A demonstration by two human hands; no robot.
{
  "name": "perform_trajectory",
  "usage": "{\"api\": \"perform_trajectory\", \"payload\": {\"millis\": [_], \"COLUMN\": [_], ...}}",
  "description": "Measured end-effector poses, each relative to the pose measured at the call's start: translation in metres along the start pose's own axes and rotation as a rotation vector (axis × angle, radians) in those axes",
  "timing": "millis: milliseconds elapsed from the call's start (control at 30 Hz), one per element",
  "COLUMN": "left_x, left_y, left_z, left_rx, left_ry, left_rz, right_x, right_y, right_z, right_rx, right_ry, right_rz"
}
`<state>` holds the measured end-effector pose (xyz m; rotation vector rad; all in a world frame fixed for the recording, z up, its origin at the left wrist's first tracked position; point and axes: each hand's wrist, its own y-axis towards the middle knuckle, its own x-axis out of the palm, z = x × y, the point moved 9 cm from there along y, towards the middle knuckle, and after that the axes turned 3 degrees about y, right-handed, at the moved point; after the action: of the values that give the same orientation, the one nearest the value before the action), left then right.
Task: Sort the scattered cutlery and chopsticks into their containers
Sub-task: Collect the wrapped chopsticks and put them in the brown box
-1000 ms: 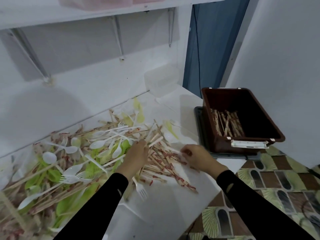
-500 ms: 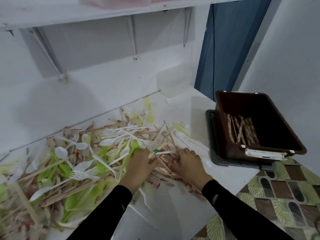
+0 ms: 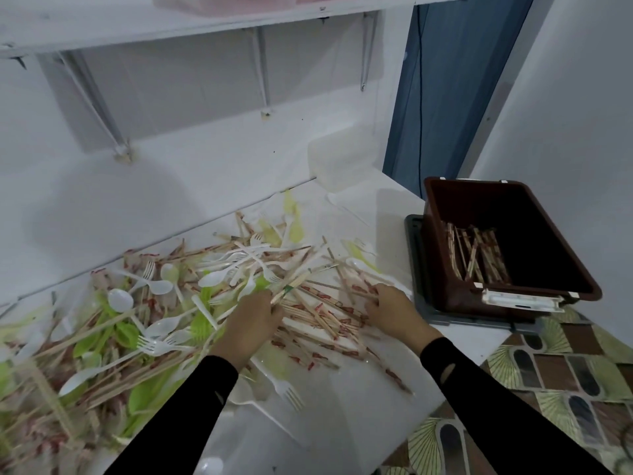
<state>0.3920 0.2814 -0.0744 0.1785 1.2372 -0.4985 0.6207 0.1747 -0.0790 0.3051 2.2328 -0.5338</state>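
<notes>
While left hand (image 3: 251,323) and right hand (image 3: 394,311) grip some, pale red-printed chopsticks (image 3: 318,311) lie jumbled.

Red-printed chopsticks (image 3: 318,313) lie crisscrossed between the left hand (image 3: 250,327) and right hand (image 3: 394,313), some gripped by both, with white forks and spoons (image 3: 159,286) and green cutlery (image 3: 202,323) tangled left of the left fingers and a brown bin (image 3: 436,269) holding a few sticks just right of the right fingers.

Left hand (image 3: 250,323) and right hand (image 3: 394,310), just left of the brown bin (image 3: 472,181), grip chopsticks (image 3: 318,310) on the table (image 3: 359,406); white and green plastic cutlery (image 3: 154,323) farther left.
</notes>
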Motion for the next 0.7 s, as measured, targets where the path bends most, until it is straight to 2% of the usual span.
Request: {"api": "perform_trajectory", "payload": {"millis": [133,267,367,433,500,567,700], "left_x": [-0.022,-0.047,-0.067,-0.080,-0.090,-0.090,-0.067], "left_y": [0.005,0.006,0.004,-0.001,-0.011,-0.021,-0.028], "left_z": [-0.002,0.000,0.001,0.003,0.008,0.014,0.027], "left_rx": [0.009,-0.022,-0.062,-0.051,0.011,0.074,0.070], "left_ry": [-0.048,-0.336,-0.700,-0.902,-1.013,-1.039,-1.056], "left_rz": [-0.024,-0.028,0.103,0.259,0.426,0.505,0.378], "right_x": [-0.010,-0.010,-0.013,-0.010,-0.006,-0.006,-0.010], "right_y": [-0.004,-0.013,-0.012,-0.012,-0.014,-0.021,-0.030], "right_z": [-0.002,-0.017,-0.021,-0.023,-0.028,-0.038,-0.054], "right_rx": [0.059,-0.014,-0.024,-0.004,-0.018,-0.060,-0.160], "right_ry": [0.196,0.291,0.410,0.518,0.602,0.612,0.491], "right_rz": [-0.031,-0.083,-0.037,-0.060,-0.120,-0.184,-0.246]}}
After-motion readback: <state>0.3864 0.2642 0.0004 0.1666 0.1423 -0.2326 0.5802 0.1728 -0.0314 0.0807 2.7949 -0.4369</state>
